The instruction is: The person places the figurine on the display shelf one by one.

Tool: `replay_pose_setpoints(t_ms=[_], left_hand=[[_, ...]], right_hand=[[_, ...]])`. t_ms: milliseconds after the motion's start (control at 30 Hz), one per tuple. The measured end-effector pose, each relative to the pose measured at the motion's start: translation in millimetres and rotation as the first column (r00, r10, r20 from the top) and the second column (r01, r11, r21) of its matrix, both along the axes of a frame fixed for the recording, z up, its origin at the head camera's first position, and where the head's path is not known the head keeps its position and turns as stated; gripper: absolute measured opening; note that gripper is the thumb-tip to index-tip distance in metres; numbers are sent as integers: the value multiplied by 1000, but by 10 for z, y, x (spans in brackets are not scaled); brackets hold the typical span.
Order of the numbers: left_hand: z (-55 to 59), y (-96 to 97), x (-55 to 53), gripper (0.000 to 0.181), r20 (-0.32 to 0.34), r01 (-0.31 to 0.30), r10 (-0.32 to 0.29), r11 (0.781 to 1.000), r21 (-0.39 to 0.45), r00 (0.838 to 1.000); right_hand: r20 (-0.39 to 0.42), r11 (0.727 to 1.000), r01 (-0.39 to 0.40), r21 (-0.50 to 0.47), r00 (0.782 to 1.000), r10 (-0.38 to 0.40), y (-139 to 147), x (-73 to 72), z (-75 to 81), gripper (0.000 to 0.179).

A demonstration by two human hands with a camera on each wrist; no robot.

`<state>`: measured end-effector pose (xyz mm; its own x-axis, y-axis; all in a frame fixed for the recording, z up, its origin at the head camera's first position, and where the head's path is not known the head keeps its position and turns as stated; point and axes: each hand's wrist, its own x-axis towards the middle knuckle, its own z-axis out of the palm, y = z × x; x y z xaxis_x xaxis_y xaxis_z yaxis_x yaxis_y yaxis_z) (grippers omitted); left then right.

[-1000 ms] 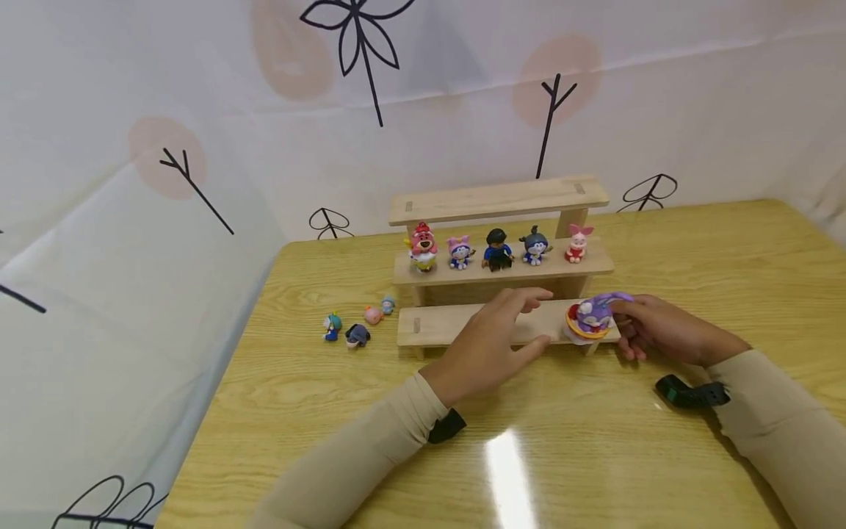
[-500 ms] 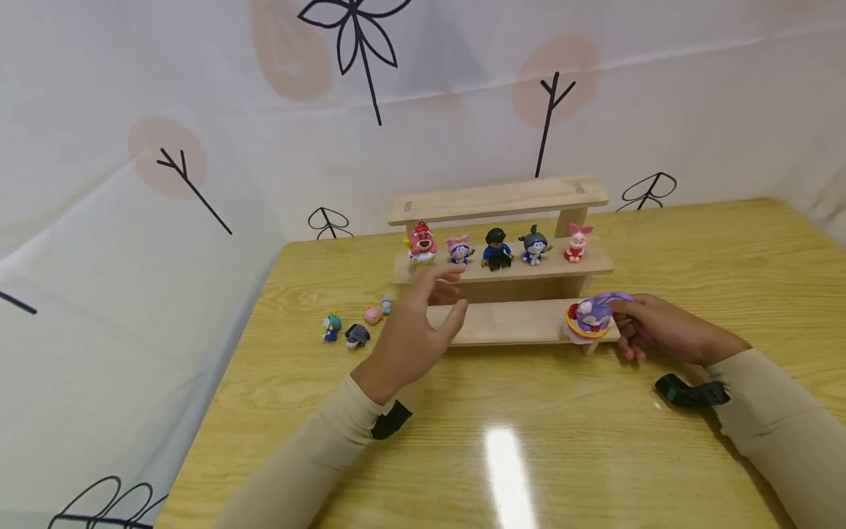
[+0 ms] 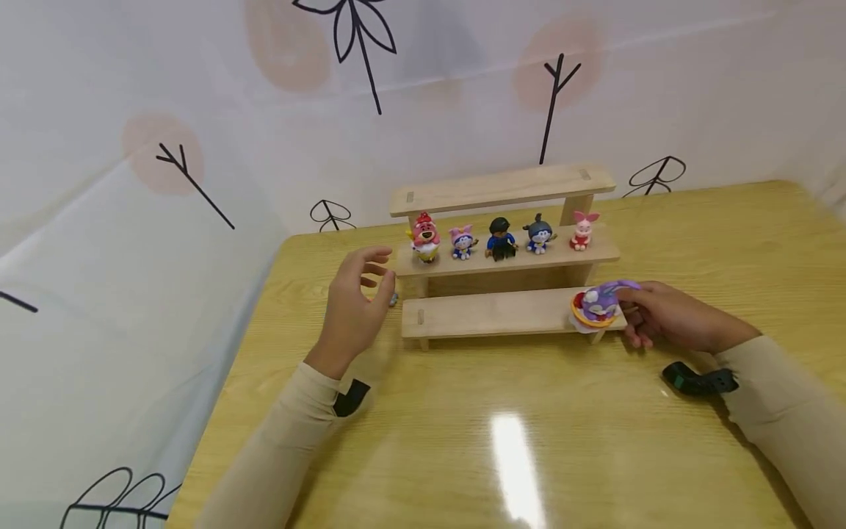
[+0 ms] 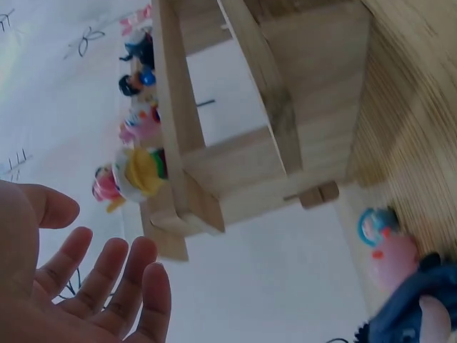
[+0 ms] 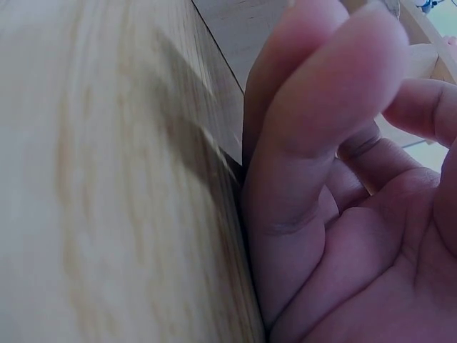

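Your right grip (image 3: 681,312) pinches the purple figure (image 3: 601,300) by its long purple top, over the right end of the low board (image 3: 489,312); for good work here, I'd judge, pinch lightly and hold the base level, clear of tipping off that end. Your left grip (image 3: 353,305) is empty, its fingers loosely bent and parted; below it on the desk (image 3: 429,426) a blue-capped figure (image 4: 378,225), a pink figure (image 4: 395,261) and a dark blue figure (image 4: 403,307) lie close together; a pinch from above on just one should spare its neighbours. As for containers, only an orange-rimmed cup (image 3: 591,321) shows, just left of your right grip, with the purple figure in it; it is too small in view to tell whether the two are one piece; five figures (image 3: 501,242) line the middle board (image 3: 598,256), beyond and between your grips.
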<state>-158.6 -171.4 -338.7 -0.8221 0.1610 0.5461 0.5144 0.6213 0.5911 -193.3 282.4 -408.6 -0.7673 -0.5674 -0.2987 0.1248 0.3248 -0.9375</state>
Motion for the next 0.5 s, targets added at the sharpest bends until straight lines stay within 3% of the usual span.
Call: replay_pose_setpoints(t_ms=[233, 500], left_hand=[[-50, -129, -125, 31, 85, -59, 62, 998, -35, 994], [-151, -235, -235, 30, 207, -89, 107, 991, -97, 972]], right_hand=[[2, 1000, -7, 5, 1000, 7, 16, -12, 39, 44], [13, 1000, 5, -6, 1000, -5, -7, -4, 40, 43]])
